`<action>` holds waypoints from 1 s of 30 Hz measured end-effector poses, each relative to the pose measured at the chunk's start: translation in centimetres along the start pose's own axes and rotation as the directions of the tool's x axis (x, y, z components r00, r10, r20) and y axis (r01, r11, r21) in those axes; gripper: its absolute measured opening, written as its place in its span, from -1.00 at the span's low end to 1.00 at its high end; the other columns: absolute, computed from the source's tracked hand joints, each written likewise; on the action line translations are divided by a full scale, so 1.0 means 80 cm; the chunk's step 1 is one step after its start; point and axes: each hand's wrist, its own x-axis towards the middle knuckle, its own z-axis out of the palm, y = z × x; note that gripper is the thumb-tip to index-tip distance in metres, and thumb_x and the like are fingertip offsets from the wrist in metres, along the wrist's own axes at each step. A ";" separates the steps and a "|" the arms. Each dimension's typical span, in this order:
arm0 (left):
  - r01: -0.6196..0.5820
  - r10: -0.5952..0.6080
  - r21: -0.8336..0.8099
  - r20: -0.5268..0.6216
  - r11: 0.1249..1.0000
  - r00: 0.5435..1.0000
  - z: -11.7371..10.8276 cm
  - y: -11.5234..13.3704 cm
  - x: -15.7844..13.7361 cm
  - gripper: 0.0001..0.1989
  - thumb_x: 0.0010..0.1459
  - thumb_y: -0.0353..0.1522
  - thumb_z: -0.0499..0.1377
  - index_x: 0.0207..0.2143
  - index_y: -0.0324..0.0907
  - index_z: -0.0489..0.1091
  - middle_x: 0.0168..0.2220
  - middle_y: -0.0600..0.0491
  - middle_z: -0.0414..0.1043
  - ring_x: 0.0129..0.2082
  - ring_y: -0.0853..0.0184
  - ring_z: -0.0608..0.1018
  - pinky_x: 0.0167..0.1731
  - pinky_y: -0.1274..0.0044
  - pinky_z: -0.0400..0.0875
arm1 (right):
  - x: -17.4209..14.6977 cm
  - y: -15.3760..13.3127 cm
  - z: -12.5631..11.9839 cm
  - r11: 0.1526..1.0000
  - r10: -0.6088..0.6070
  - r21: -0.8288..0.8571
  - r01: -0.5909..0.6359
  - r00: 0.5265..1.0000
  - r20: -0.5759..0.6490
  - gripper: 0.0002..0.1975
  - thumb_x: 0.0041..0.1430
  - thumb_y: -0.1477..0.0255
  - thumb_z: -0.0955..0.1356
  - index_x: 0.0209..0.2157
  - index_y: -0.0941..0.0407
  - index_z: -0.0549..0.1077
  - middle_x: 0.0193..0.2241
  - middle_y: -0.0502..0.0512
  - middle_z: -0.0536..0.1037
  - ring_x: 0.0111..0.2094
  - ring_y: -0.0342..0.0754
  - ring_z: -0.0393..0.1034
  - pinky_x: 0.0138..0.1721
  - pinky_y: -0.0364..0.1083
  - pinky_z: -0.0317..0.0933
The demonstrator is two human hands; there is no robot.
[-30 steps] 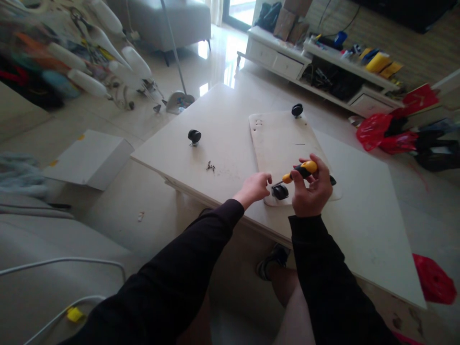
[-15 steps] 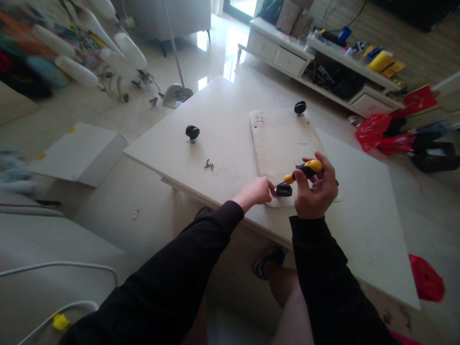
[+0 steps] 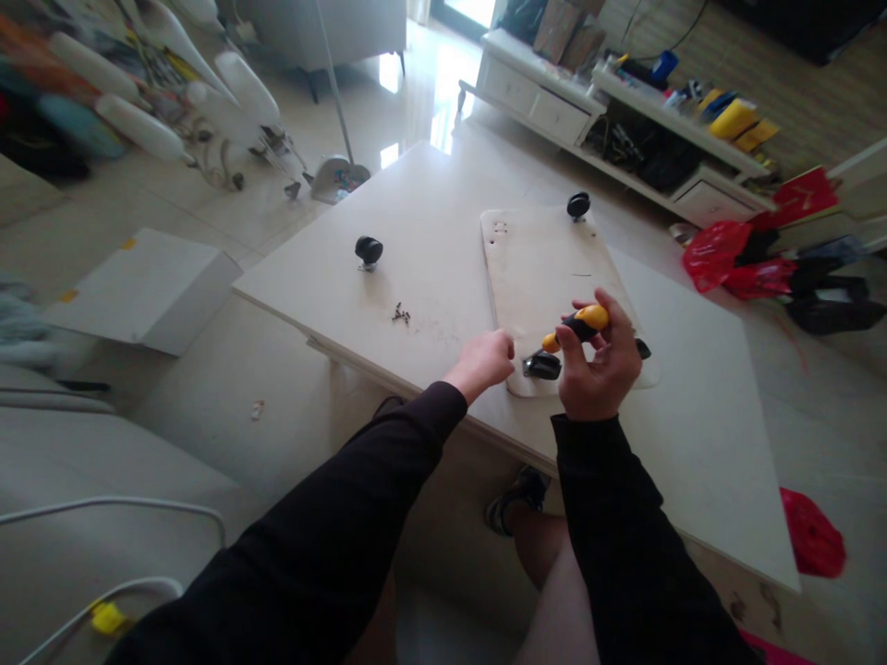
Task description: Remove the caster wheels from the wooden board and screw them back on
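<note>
My right hand (image 3: 601, 365) grips a yellow and black screwdriver (image 3: 577, 325), its shaft slanting down to the left. The tip is at the metal plate of a black caster wheel (image 3: 544, 367) near the front left corner of a pale board (image 3: 537, 268). Beside that corner my left hand (image 3: 483, 360) is closed, its fingers curled, a little apart from the caster; whatever it holds is hidden. Two more casters sit on the board, one at the far right corner (image 3: 578, 205) and one (image 3: 643, 349) partly behind my right hand. Small holes mark the bare far left corner.
A loose caster (image 3: 368, 251) and several small screws (image 3: 400, 314) lie on the white table (image 3: 430, 212), left of the board. A white box (image 3: 149, 291) stands on the floor at left. Beyond the table are a dustpan (image 3: 339, 177) and a TV cabinet (image 3: 540, 106).
My left hand has drawn back left from the caster. My right hand still holds the screwdriver at the caster. The whole view has shifted slightly.
</note>
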 end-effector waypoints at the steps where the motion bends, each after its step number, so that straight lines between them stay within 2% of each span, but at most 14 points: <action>1: -0.007 0.007 -0.005 -0.009 1.000 1.000 0.000 0.000 0.001 -0.80 0.16 -0.50 0.29 -0.18 -0.15 0.64 -0.12 -0.12 0.67 -0.12 0.12 0.65 -0.07 0.35 0.52 | 0.000 0.000 0.000 1.000 -0.005 -0.007 0.005 1.000 0.012 -0.41 0.26 0.15 0.50 0.28 -0.07 0.44 0.01 0.14 0.68 -0.12 0.06 0.64 -0.12 0.09 0.59; 3: -0.048 0.047 -0.036 -0.033 0.998 0.998 0.000 0.000 0.002 -0.78 0.18 -0.52 0.27 -0.17 -0.16 0.65 -0.14 -0.11 0.66 -0.15 0.15 0.64 -0.07 0.36 0.53 | 0.002 0.000 0.000 1.000 -0.017 -0.011 0.018 0.999 0.045 -0.38 0.27 0.14 0.48 0.31 -0.07 0.41 0.02 0.16 0.67 -0.12 0.08 0.63 -0.12 0.13 0.60; 6: -0.191 0.181 -0.143 -0.079 0.971 0.980 -0.002 0.000 0.007 -0.71 0.20 -0.58 0.21 -0.12 -0.19 0.65 -0.16 -0.07 0.67 -0.22 0.25 0.62 -0.08 0.41 0.53 | 0.006 -0.002 -0.002 0.999 -0.030 -0.011 0.031 0.997 0.072 -0.35 0.29 0.13 0.47 0.36 -0.10 0.38 0.03 0.16 0.60 -0.11 0.06 0.60 -0.14 0.13 0.61; 10: -0.408 0.388 -0.320 -0.125 0.855 0.913 -0.006 0.001 0.014 -0.65 0.17 -0.64 0.18 -0.08 -0.24 0.64 -0.12 -0.04 0.68 -0.29 0.37 0.58 -0.13 0.48 0.51 | 0.010 -0.006 -0.003 1.000 -0.023 -0.014 0.024 0.995 0.097 -0.32 0.28 0.18 0.48 0.39 -0.15 0.36 -0.03 0.11 0.49 -0.13 0.01 0.59 -0.18 0.06 0.60; 13: -0.508 0.494 -0.398 -0.146 0.764 0.857 -0.006 0.002 0.019 -0.75 0.17 -0.61 0.24 -0.14 -0.28 0.64 -0.19 -0.03 0.68 -0.24 0.37 0.60 -0.10 0.49 0.50 | 0.011 -0.007 -0.004 0.998 -0.045 0.039 0.040 0.990 0.134 -0.34 0.34 0.24 0.42 0.43 -0.16 0.29 -0.03 0.12 0.53 -0.05 0.04 0.61 -0.12 0.07 0.59; 16: -0.516 0.497 -0.416 -0.163 0.749 0.852 -0.002 0.005 0.024 -0.90 0.22 -0.54 0.27 -0.30 -0.31 0.61 -0.32 0.01 0.65 -0.28 0.36 0.60 -0.16 0.52 0.48 | 0.010 -0.005 -0.004 0.991 -0.066 0.128 0.047 0.986 0.152 -0.41 0.39 0.26 0.35 0.41 -0.12 0.30 0.05 0.15 0.57 0.06 0.09 0.61 0.06 0.16 0.56; 18: -0.498 0.467 -0.393 -0.178 0.773 0.866 0.001 0.007 0.026 -0.89 0.22 -0.52 0.28 -0.38 -0.30 0.59 -0.38 0.03 0.63 -0.32 0.37 0.58 -0.22 0.53 0.45 | 0.010 -0.003 -0.004 0.988 -0.066 0.149 0.044 0.987 0.145 -0.44 0.36 0.22 0.39 0.35 -0.10 0.35 0.07 0.14 0.58 0.06 0.11 0.60 0.11 0.21 0.55; 22: -0.476 0.425 -0.343 -0.218 0.810 0.879 0.005 0.010 0.027 -0.92 0.14 -0.57 0.33 -0.39 -0.28 0.61 -0.40 0.06 0.62 -0.35 0.39 0.58 -0.24 0.54 0.44 | 0.011 -0.003 -0.001 0.990 -0.047 0.137 0.036 0.996 0.074 -0.42 0.19 0.20 0.54 0.23 -0.12 0.45 0.07 0.12 0.49 -0.05 0.06 0.60 -0.06 0.14 0.60; 25: -0.477 0.420 -0.364 -0.229 0.800 0.878 0.005 0.010 0.028 -0.92 0.11 -0.57 0.38 -0.40 -0.27 0.60 -0.40 0.06 0.62 -0.37 0.41 0.58 -0.24 0.54 0.46 | 0.010 -0.004 0.003 0.987 0.013 0.162 -0.014 1.000 0.007 -0.39 0.16 0.23 0.57 0.22 -0.13 0.42 0.05 0.09 0.48 -0.10 0.02 0.61 -0.18 0.06 0.59; 30: -0.460 0.440 -0.421 -0.150 0.782 0.885 0.001 0.003 0.032 -0.94 0.11 -0.56 0.38 -0.35 -0.28 0.62 -0.37 0.02 0.64 -0.37 0.42 0.56 -0.25 0.52 0.47 | 0.008 -0.007 0.005 0.978 0.037 0.205 -0.036 0.999 0.000 -0.56 0.29 0.30 0.43 0.18 -0.05 0.40 0.01 0.13 0.58 0.06 0.10 0.59 -0.05 0.13 0.56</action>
